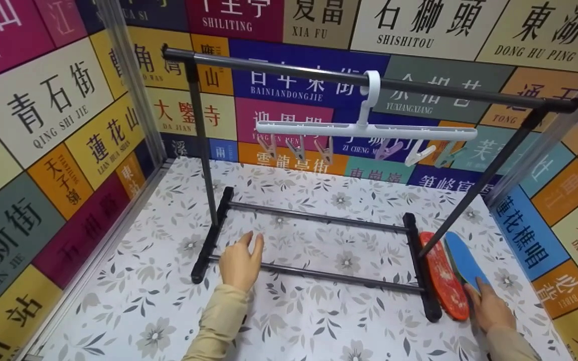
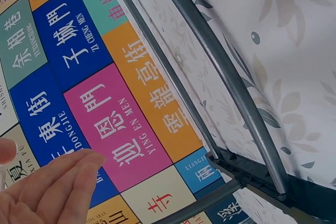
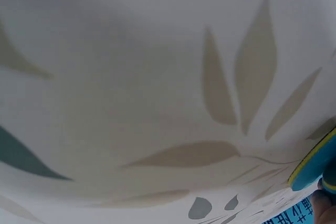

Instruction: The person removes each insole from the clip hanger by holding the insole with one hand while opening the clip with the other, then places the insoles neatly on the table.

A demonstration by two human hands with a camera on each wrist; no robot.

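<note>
My right hand (image 1: 492, 308) pinches the near end of a blue insole (image 1: 464, 258), which lies at the right of the rack. In the right wrist view the yellow edge of the blue insole (image 3: 315, 161) shows at the lower right, with a fingertip on it. Beside it, against the rack's right foot, is a red insole (image 1: 442, 276) with whitish marks. My left hand (image 1: 241, 263) holds nothing, its fingers loosely bent above the rack's front lower bar. In the left wrist view the left hand (image 2: 52, 192) has thumb and fingers apart.
A dark metal rack (image 1: 319, 271) stands on the floral-patterned tabletop (image 1: 289, 321). From its top bar hangs a white hanger (image 1: 367, 129) with several small clips (image 1: 324, 150). Walls with colourful street-name signs (image 1: 289, 75) enclose the table on the back and both sides.
</note>
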